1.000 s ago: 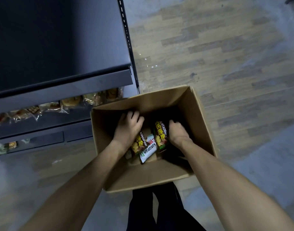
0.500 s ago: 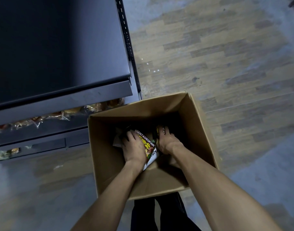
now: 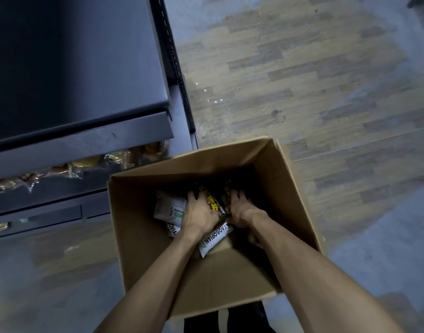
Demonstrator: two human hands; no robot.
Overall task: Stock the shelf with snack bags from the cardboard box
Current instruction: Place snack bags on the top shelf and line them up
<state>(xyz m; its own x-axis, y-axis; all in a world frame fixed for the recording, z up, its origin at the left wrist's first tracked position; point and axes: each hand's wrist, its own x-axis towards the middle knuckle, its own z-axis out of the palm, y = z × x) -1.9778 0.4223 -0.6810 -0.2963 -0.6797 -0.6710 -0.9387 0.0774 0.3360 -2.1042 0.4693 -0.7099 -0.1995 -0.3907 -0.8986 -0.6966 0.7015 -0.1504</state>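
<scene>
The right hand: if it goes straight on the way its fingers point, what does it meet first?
Probably the dark snack bags just beyond its fingertips, then the cardboard box's far wall. The right hand points deeper into the box; depth there is unclear.

Setting: a shop aisle. At 10 o'clock stands a dark metal shelf of retail gondola type, with a slotted upright along its right edge. Clear-wrapped baked goods line a lower tier at 9 o'clock. An open cardboard box at centre holds printed snack bags. The floor at 1 o'clock is worn wood-pattern plank.
</scene>
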